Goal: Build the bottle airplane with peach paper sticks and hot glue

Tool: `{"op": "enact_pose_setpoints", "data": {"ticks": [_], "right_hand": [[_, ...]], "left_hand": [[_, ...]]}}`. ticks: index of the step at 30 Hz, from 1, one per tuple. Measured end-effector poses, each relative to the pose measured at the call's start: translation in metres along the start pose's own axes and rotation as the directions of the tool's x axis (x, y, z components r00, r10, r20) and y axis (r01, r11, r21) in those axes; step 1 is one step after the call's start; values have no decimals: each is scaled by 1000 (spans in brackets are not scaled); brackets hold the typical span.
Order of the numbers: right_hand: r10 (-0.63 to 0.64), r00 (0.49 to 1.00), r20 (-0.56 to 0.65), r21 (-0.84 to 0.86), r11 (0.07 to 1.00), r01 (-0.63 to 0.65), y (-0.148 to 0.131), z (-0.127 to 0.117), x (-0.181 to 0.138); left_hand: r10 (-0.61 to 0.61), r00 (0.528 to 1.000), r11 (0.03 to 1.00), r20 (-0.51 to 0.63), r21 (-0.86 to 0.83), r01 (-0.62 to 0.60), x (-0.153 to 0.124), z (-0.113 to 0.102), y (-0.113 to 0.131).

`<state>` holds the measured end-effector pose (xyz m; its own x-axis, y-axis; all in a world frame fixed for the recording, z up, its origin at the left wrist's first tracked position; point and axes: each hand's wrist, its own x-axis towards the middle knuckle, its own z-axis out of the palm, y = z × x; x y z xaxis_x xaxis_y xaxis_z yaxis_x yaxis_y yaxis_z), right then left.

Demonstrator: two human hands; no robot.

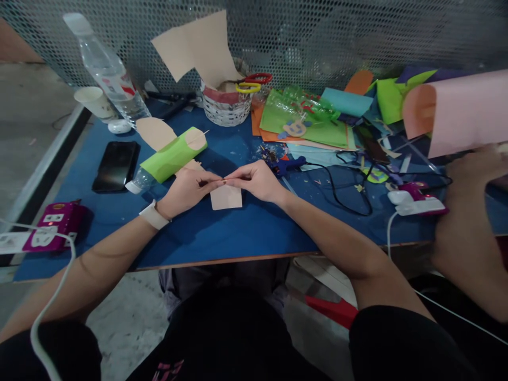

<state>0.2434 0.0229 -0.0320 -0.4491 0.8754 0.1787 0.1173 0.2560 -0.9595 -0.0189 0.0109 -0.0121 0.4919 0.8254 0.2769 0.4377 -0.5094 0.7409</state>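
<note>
Head view: I'd judge the beige card (226,199) could crease or tear if both pinches pull unevenly; a left hand (186,188) swing could roll the green-wrapped bottle (169,157) beside it; I see left and right hand (260,181) with fingertips closed on the card's far edge; card sits between them, nearer the desk (254,233) front.

Peach card (226,199), lime-green paper wrap (169,159), blue tabletop (238,238), red and yellow scissor handles (251,84), dot-patterned grey mesh (357,42)
</note>
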Motion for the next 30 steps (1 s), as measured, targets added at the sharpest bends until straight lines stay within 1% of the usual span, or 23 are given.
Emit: {"op": "enact_pose_setpoints", "data": {"ticks": [9,16,26,30], "right_hand": [[20,1000,-5,48,999,-20,2,1,0],[60,998,2,73,996,-60,0,0,0],[64,998,19,142,988,-66,2,2,0],[81,997,14,143,986,-82,0,1,-1]], "left_hand": [[-103,994,983,19,-149,105,0,3,3],[-112,993,973,37,-199,118,1,2,8],[-139,990,962,19,-236,139,1,2,6],[-145,989,957,9,-252,143,2,3,6]]}}
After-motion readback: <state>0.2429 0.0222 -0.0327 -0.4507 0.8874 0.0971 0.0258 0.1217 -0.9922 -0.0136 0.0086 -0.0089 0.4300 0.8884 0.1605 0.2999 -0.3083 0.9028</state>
